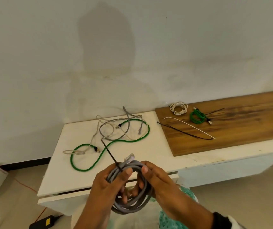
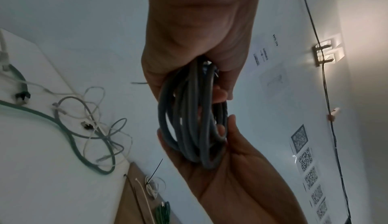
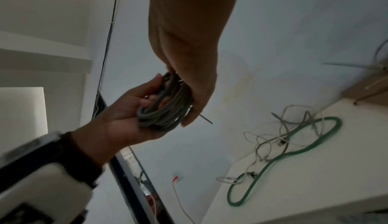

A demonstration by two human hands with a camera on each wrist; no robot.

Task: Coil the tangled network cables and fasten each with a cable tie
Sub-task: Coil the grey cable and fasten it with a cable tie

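head above, wrists close, sharing coil

- Grey coiled cable, bound by a black cable tie.
- Bright green loose cable among pale grey and cream cables.
- White counter.
- Brown wood-grain board.
- Cream coil, green coil.
- One white tie, one black tie.

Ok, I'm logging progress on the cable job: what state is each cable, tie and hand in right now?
grey cable: coiled, held in both hands
black tie: round the grey coil, tail sticking up
left hand: grips coil
right hand: grips coil
white coil: coiled, tied
green coil: coiled, tied
long green cable: loose, uncoiled
spare white tie: unused
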